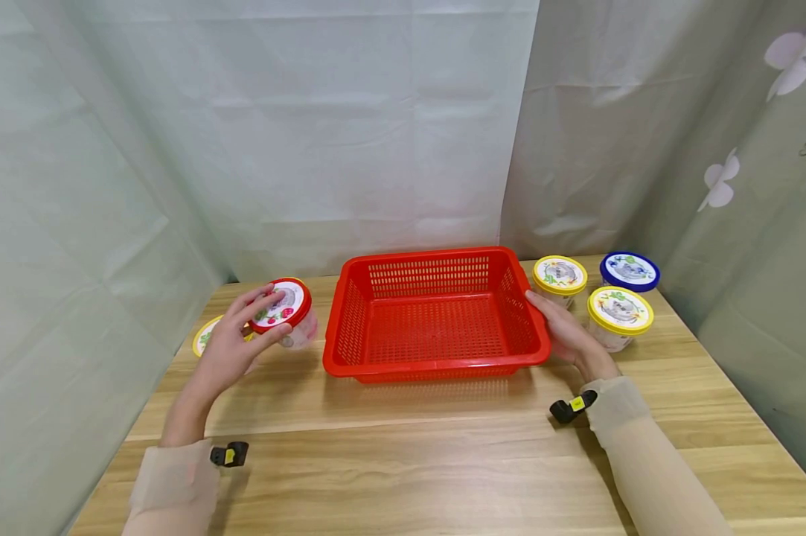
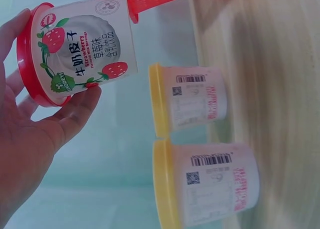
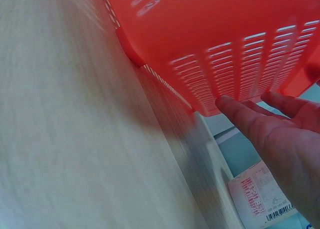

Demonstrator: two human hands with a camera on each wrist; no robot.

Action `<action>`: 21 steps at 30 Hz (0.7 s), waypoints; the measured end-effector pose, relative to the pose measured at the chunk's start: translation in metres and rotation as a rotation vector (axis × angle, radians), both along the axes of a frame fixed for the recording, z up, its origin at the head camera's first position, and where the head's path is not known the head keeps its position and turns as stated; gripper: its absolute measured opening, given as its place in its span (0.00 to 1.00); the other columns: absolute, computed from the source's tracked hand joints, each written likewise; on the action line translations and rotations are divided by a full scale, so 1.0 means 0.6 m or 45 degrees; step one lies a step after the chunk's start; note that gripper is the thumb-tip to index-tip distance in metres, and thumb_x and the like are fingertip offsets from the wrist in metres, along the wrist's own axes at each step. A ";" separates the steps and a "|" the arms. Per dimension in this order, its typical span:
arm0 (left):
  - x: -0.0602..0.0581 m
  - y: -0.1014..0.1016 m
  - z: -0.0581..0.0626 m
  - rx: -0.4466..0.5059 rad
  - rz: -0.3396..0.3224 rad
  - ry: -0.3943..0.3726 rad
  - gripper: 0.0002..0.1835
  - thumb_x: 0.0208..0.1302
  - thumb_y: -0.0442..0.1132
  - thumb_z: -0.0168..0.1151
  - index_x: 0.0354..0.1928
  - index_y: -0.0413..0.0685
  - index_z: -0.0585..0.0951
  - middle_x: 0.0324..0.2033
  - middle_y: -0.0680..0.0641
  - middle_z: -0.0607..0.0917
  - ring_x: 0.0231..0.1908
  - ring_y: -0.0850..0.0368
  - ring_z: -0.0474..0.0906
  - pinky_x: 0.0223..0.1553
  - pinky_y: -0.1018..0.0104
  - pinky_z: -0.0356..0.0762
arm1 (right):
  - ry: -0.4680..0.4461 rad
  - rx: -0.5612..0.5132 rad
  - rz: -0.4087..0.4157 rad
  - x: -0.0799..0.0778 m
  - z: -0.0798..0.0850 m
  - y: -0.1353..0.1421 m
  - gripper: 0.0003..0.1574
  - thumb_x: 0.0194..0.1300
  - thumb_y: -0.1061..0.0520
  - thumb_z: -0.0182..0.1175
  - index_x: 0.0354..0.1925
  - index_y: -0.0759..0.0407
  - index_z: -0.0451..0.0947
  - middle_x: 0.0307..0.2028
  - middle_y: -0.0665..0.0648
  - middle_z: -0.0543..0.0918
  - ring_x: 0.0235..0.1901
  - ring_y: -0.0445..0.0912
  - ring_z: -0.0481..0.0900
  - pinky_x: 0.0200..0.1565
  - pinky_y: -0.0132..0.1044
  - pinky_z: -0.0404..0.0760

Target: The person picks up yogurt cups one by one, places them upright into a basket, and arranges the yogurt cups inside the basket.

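Left of the red basket (image 1: 436, 367), 2 yellow-lidded cups (image 2: 197, 100) stand on the bench (image 1: 403, 469). The left hand (image 1: 228, 342) pinches a red-lidded cup (image 2: 82, 49) above the bench, just left of the basket, whose long axis runs left to right. The right hand (image 1: 563, 327) grips the basket's right rim; right of it stand 2 other yellow-lidded cups (image 1: 559, 279) and 1 blue-lidded cup (image 1: 630, 272).

Soft, fairly bright light falls around the red basket (image 1: 436, 327); faint shadow lies under its near side, and pale sheen marks the surface (image 1: 469, 484) in front of it. The curtain (image 1: 724, 268) right of it looks dimmer. Both wrist views are hazy.
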State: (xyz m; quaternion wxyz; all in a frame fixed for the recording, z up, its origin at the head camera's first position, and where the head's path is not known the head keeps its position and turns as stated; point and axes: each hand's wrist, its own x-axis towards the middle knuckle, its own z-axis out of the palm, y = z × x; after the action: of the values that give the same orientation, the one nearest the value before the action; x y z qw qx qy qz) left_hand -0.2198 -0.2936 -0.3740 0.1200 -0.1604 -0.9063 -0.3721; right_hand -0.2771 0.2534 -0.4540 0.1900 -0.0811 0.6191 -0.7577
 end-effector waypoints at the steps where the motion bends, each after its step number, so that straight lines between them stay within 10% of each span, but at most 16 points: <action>1: 0.000 0.001 0.002 0.001 0.001 0.001 0.32 0.70 0.45 0.71 0.73 0.47 0.74 0.76 0.41 0.63 0.66 0.38 0.64 0.51 0.89 0.64 | -0.001 0.002 -0.002 0.000 0.000 0.000 0.39 0.84 0.37 0.41 0.75 0.63 0.56 0.56 0.57 0.83 0.51 0.49 0.85 0.49 0.43 0.87; 21: -0.017 0.029 0.034 0.077 -0.041 0.070 0.32 0.68 0.41 0.72 0.73 0.50 0.76 0.75 0.47 0.66 0.65 0.47 0.65 0.52 0.84 0.66 | 0.006 -0.017 0.004 0.000 -0.001 0.000 0.37 0.84 0.37 0.40 0.74 0.62 0.57 0.56 0.56 0.84 0.51 0.48 0.85 0.50 0.44 0.86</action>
State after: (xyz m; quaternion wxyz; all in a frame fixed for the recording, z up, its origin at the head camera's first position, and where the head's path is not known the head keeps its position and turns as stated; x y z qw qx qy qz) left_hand -0.2298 -0.2760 -0.3534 0.1435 -0.1816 -0.8883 -0.3967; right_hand -0.2770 0.2533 -0.4544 0.1891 -0.0850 0.6144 -0.7613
